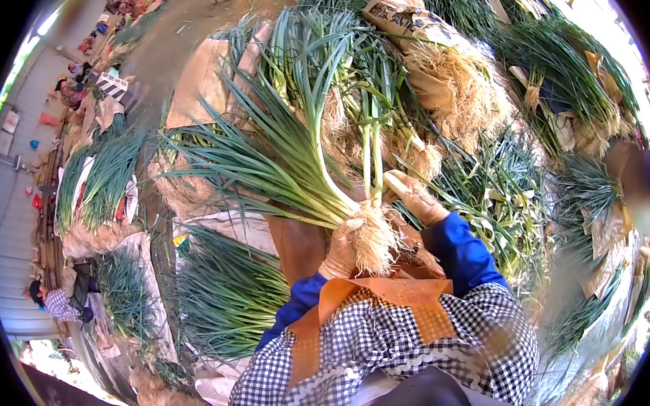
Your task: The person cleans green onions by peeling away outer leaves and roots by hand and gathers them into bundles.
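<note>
My left hand (340, 252) is closed around the white base of a bunch of green onions (308, 171), close to my lap. Its pale, stringy roots (373, 241) hang down beside my fingers, and the long green leaves fan out to the upper left. Two or so stalks (372, 156) stand more upright at the bunch's right side. Just right of these stalks is my right hand (422, 204), a finger stretched toward them and nothing visibly gripped. Its other fingers are partly hidden. Beneath both hands lies an orange-brown cloth (381, 288) over a checked apron.
Piles of green onions surround me: one at the left (231, 296), another at the right (490, 202). Ahead lies a root-heavy bundle (451, 86) wrapped in brown paper. More piles (110, 177) line the far left, where a person (62, 301) in checks sits.
</note>
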A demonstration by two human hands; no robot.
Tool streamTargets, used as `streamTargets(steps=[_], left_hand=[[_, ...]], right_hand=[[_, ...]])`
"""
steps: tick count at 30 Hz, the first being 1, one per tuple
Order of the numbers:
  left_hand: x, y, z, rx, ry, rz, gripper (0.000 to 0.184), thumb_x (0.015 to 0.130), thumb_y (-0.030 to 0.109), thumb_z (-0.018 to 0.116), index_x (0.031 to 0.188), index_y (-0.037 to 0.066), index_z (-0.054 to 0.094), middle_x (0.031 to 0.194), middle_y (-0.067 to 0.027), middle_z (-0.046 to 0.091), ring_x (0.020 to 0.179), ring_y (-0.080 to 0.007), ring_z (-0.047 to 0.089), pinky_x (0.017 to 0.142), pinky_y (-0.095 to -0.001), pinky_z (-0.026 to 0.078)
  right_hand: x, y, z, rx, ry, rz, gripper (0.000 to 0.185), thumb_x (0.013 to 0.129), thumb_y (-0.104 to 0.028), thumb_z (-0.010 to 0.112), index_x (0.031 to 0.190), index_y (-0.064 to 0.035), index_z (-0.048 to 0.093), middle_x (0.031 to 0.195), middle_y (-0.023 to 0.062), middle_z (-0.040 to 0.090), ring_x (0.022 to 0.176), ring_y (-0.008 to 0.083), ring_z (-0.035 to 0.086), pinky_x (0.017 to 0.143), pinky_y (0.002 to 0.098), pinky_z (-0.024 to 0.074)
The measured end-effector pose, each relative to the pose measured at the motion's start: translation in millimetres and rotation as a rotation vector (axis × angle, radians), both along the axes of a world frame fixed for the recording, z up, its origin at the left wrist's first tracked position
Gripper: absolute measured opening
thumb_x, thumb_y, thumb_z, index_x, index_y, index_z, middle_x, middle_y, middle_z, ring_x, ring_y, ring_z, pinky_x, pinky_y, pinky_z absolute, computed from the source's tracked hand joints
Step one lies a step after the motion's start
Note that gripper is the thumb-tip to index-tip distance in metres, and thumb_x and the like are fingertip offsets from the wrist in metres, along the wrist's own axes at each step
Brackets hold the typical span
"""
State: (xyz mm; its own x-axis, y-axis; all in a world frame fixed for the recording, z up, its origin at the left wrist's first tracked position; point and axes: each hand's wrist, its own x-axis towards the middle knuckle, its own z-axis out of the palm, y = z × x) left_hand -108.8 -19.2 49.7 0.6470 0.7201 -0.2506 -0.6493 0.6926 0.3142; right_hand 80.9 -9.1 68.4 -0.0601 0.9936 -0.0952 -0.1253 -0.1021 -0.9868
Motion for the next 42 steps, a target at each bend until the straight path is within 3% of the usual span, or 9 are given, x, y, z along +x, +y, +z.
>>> streamTargets(steps=[2,5,10,15,18,20,31,39,42], left_hand=[[-2.2,-3.2,-10.3,-0.087,0.136,0.067,0.042,0.075,0.005,0.056,0.116,-0.005,0.051,0.105,-0.0130,0.061,0.093,-0.0218,0.061,0.082,-0.0341,0.051],[-1.8,-7.1,-39.8,-0.131,0.304,0.056,0.032,0.079,0.009,0.055,0.110,0.000,0.055,0.099,-0.0094,0.063,0.089,-0.0204,0.061,0.082,-0.0337,0.051],[10.7,-11.0,-78.4,-0.105,0.309,0.088,0.029,0.080,0.002,0.055,0.109,0.001,0.056,0.098,-0.0079,0.061,0.089,-0.0193,0.060,0.082,-0.0315,0.050],[8.1,-9.7,-59.7,-0.085,0.359,0.079,0.033,0.082,0.004,0.053,0.114,-0.001,0.054,0.102,-0.0081,0.062,0.091,-0.0181,0.060,0.085,-0.0297,0.048],[11.8,-11.4,-66.6,-0.105,0.255,0.079,0.028,0.081,0.003,0.056,0.108,0.000,0.057,0.097,-0.0058,0.062,0.089,-0.0158,0.059,0.082,-0.0285,0.049],[17.5,-11.0,-57.7,-0.041,0.297,0.139,0.026,0.079,0.002,0.057,0.106,0.000,0.057,0.094,-0.0045,0.061,0.087,-0.0151,0.059,0.081,-0.0280,0.049],[20.3,-14.5,-39.5,0.074,0.424,0.188,0.023,0.075,-0.002,0.062,0.096,0.006,0.057,0.091,0.0003,0.057,0.085,-0.0132,0.056,0.079,-0.0263,0.047],[22.5,-5.8,-67.0,0.135,0.364,0.157,0.033,0.077,0.000,0.057,0.110,0.001,0.055,0.102,-0.0062,0.060,0.092,-0.0162,0.058,0.082,-0.0284,0.048],[12.7,-1.8,-41.2,0.024,0.164,0.049,0.045,0.079,0.001,0.052,0.123,0.001,0.047,0.109,-0.0099,0.059,0.100,-0.0200,0.058,0.089,-0.0318,0.048]], right_hand=[[-23.3,10.2,0.8,-0.158,0.126,-0.026,0.027,0.088,-0.029,0.059,0.089,-0.0016,0.057,0.072,0.0031,0.059,0.068,0.0136,0.057,0.065,0.0291,0.0467],[-25.2,1.8,5.1,0.100,-1.147,-0.178,0.032,0.080,-0.034,0.064,0.070,-0.0050,0.055,0.060,0.0102,0.057,0.058,0.0213,0.060,0.053,0.0344,0.0464],[-18.3,-11.6,-16.5,0.318,-1.582,-0.085,0.017,0.074,-0.026,0.063,0.060,-0.0175,0.058,0.051,0.0034,0.053,0.041,0.0200,0.053,0.039,0.0317,0.0412],[44.8,-55.0,14.8,0.397,-0.803,0.491,0.028,0.081,-0.036,0.062,0.069,-0.0110,0.063,0.055,0.0073,0.053,0.053,0.0229,0.057,0.047,0.0329,0.0456],[77.9,-24.4,-7.3,0.029,-1.737,0.394,0.035,0.089,-0.038,0.052,0.116,-0.0151,0.053,0.076,0.0096,0.062,0.067,0.0190,0.062,0.059,0.0296,0.0509],[40.9,3.9,46.1,0.127,-1.140,0.042,0.043,0.085,-0.032,0.057,0.126,-0.0171,0.049,0.075,0.0085,0.061,0.066,0.0216,0.060,0.060,0.0335,0.0496],[50.9,81.7,31.4,0.330,-1.460,0.718,0.030,0.076,-0.029,0.062,0.095,-0.0052,0.059,0.081,0.0149,0.061,0.075,0.0326,0.061,0.065,0.0394,0.0483],[54.4,-16.1,24.5,-0.308,0.023,0.720,0.015,0.087,-0.016,0.059,0.094,-0.0051,0.066,0.088,0.0055,0.067,0.078,0.0167,0.061,0.067,0.0297,0.0500],[73.4,-67.9,15.4,-0.157,-0.454,1.161,0.022,0.087,-0.019,0.053,0.097,-0.0057,0.066,0.098,0.0065,0.066,0.082,0.0165,0.061,0.071,0.0314,0.0497]])
